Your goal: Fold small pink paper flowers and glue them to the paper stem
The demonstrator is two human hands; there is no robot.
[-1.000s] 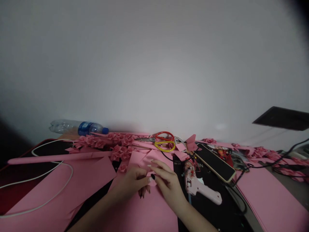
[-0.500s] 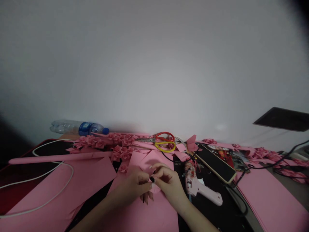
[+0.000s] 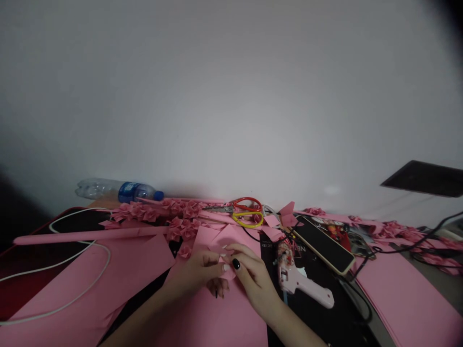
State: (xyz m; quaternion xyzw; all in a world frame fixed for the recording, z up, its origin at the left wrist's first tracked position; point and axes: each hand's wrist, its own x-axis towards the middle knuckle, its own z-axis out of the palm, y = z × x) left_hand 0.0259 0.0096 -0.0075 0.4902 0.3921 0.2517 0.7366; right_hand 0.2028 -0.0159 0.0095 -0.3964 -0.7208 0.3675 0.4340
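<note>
Your left hand is nearly closed, its thumb and curled fingers pinching a small pink paper piece; your right hand is partly open, its fingertips at the piece's right edge, and I cannot tell how firmly it grips. The piece sits between your hands, over a large pink sheet on the black worktop, left of the glue gun

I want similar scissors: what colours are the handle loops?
Upper loop red, lower loop yellow, seen best in the head view.
</note>
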